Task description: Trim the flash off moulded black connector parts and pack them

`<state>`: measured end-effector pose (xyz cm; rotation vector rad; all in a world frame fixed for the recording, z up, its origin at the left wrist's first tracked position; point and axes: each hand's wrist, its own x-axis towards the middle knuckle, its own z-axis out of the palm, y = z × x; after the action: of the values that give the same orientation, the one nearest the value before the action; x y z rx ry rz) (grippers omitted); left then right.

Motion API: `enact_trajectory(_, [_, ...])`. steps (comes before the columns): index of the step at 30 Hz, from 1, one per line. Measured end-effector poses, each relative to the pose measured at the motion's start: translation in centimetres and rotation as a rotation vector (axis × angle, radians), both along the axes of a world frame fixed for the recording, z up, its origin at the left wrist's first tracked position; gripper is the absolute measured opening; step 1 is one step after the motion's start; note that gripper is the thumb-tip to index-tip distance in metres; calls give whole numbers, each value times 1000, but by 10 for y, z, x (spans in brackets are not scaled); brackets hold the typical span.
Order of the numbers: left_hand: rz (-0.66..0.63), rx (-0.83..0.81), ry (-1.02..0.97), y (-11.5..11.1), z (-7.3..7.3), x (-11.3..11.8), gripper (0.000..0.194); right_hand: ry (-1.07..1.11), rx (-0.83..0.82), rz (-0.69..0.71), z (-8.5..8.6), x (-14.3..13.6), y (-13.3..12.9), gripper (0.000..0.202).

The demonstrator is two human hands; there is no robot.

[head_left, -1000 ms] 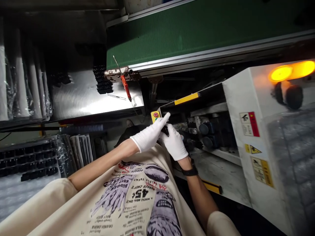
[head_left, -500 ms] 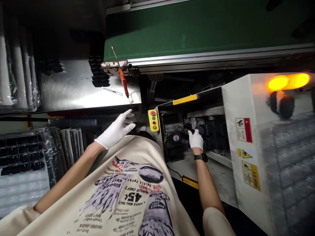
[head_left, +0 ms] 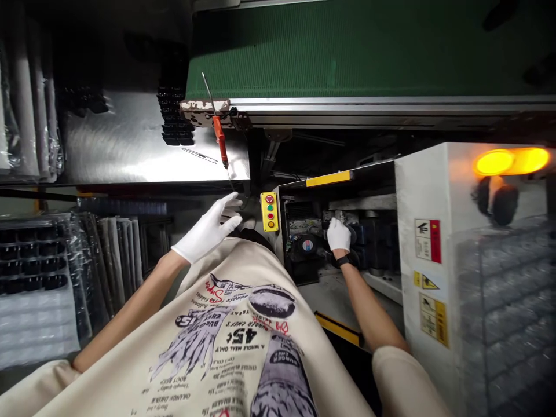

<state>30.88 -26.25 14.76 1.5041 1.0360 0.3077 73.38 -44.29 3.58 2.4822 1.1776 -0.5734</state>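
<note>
My left hand [head_left: 209,227], in a white glove, hovers in front of my shirt with its fingers bent but apart, holding nothing. Close to it, on its right, is a yellow control box [head_left: 269,212] with red, green and yellow buttons. An orange-handled screwdriver-like tool [head_left: 220,141] hangs beyond that hand, over the metal table's edge. My right hand [head_left: 339,235], also gloved, reaches inside the open machine cabinet [head_left: 421,197] and is closed among dark parts. What its fingers grip, if anything, is hidden. Left of it sits a black unit with a round blue-and-red label [head_left: 307,245].
A green conveyor belt [head_left: 330,52] with a metal rail runs across the back. Black plastic pieces [head_left: 177,124] are stacked on the steel table [head_left: 117,156]. Bagged trays [head_left: 37,260] stand at left. A lit orange lamp [head_left: 510,161] is on the right.
My right hand has moved slightly left and up within the cabinet, its wrist turning. My left hand has barely shifted, and the camera view has tilted a little.
</note>
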Motion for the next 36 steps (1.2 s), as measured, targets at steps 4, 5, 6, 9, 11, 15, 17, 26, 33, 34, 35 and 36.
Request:
enact_trajectory(4, [130, -26, 19, -2, -9, -12, 75, -42, -13, 25, -10, -5, -1, 54])
enact_trajectory(5, [149, -37, 26, -3, -11, -14, 76, -47, -17, 17, -12, -5, -1, 55])
enact_trajectory(6, [161, -48, 29, -5, -12, -14, 75, -51, -19, 5, -13, -5, -1, 56])
enact_trajectory(9, [142, -58, 12, -6, -10, -5, 73, -33, -26, -41, -16, -1, 0, 59])
enact_trajectory(11, [97, -38, -5, -3, -2, 8, 72, 17, -32, -64, -16, 5, 1, 57])
enact_trajectory(15, [20, -21, -83, 5, 17, 31, 72, 165, -33, -64, -14, 19, 4, 45])
enact_trajectory(17, [20, -10, -110, 10, 20, 29, 72, 211, -18, -50, -13, 23, 4, 44])
enact_trajectory(26, [352, -33, -125, 5, -1, -6, 77, 202, 113, -61, -22, 18, -1, 48])
enact_trajectory(33, [384, -140, -297, 0, -3, 22, 68, 245, 121, -169, -6, 19, -7, 83])
enact_trajectory(34, [370, -133, -303, 3, -1, 19, 66, 218, 128, -190, 0, 16, -15, 92])
enact_trajectory(35, [368, -118, -304, 6, 0, 14, 65, 181, 132, -210, 7, 13, -27, 97])
enact_trajectory(36, [380, -100, -301, 9, 1, 8, 65, 142, 128, -228, 13, 9, -40, 98])
